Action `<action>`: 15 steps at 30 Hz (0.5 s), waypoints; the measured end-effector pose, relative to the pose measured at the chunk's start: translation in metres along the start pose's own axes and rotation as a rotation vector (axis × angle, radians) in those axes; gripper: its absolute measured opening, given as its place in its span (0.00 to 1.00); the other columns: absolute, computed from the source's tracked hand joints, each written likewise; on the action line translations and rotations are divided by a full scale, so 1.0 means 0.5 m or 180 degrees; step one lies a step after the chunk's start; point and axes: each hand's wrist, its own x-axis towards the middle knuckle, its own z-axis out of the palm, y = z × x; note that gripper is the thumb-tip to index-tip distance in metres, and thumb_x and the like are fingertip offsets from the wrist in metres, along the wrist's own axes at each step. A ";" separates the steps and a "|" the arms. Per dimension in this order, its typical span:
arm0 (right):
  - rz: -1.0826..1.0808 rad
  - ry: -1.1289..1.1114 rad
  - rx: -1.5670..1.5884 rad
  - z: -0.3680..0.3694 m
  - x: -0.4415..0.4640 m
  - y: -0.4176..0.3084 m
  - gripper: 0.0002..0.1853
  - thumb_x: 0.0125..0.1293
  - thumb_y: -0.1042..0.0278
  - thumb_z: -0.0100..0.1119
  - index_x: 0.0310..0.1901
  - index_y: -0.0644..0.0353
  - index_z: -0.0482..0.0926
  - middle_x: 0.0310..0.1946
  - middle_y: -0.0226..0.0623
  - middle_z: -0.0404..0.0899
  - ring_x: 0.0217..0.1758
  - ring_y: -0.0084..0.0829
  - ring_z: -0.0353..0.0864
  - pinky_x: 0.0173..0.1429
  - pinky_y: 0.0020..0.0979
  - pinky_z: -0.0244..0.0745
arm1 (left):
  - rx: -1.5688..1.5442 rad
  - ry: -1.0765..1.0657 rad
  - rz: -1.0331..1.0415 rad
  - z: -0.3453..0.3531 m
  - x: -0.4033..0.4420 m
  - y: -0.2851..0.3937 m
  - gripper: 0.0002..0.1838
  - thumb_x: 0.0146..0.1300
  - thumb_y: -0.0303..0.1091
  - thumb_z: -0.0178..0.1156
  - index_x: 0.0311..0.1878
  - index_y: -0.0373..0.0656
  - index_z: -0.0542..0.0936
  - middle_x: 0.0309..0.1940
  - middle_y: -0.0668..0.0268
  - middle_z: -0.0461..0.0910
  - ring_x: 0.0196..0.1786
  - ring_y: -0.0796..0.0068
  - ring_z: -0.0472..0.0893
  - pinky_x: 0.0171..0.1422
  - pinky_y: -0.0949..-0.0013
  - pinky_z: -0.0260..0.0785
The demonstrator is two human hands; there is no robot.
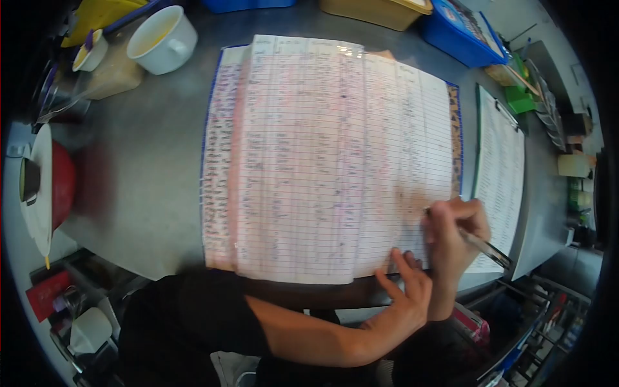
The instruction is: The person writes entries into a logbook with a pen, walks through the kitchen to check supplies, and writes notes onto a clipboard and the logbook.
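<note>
Lying open on grey metal table (142,168), notebook (303,161) shows lined white paper, columns, small handwriting, blue left edge. Right hand (458,235) pinches pen (485,248) over right page; left hand (409,297), fingers loosely spread, ungripping, at page's bottom edge.

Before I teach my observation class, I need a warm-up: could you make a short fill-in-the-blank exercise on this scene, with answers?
1. The right hand holds a ____.
2. To the right of the open book, written sheets are held on a ____.
3. The handled mug is coloured ____.

Missing words: pen; clipboard; white.
</note>
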 end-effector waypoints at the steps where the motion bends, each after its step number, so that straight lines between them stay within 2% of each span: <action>1: 0.0006 -0.0275 -0.0373 -0.002 -0.003 -0.009 0.13 0.57 0.84 0.63 0.23 0.61 0.69 0.17 0.36 0.76 0.16 0.17 0.71 0.21 0.18 0.63 | -0.0028 0.0054 0.0004 0.000 0.001 -0.004 0.22 0.52 0.36 0.54 0.46 0.28 0.80 0.39 0.47 0.78 0.43 0.39 0.81 0.30 0.57 0.80; 4: 0.0252 -0.0220 -0.0462 -0.001 -0.007 -0.005 0.14 0.57 0.85 0.61 0.21 0.61 0.68 0.16 0.37 0.76 0.17 0.17 0.71 0.22 0.19 0.63 | 0.0035 0.0019 0.0180 0.001 0.000 -0.011 0.22 0.49 0.33 0.57 0.45 0.26 0.81 0.37 0.50 0.78 0.41 0.41 0.82 0.29 0.61 0.80; 13: 0.0091 -0.0100 -0.0607 0.001 -0.006 0.006 0.15 0.57 0.86 0.59 0.19 0.61 0.65 0.15 0.32 0.73 0.18 0.14 0.67 0.22 0.19 0.61 | 0.0057 -0.0013 0.0215 0.003 -0.001 -0.011 0.21 0.49 0.33 0.56 0.44 0.26 0.81 0.35 0.51 0.76 0.42 0.40 0.81 0.30 0.60 0.80; 15: -0.0134 -0.0186 -0.0691 -0.004 -0.005 0.012 0.15 0.56 0.86 0.59 0.19 0.62 0.65 0.15 0.32 0.73 0.18 0.13 0.66 0.23 0.19 0.60 | 0.0067 0.0011 0.0212 0.005 -0.001 -0.011 0.21 0.49 0.33 0.56 0.44 0.26 0.81 0.35 0.51 0.76 0.42 0.40 0.81 0.30 0.60 0.81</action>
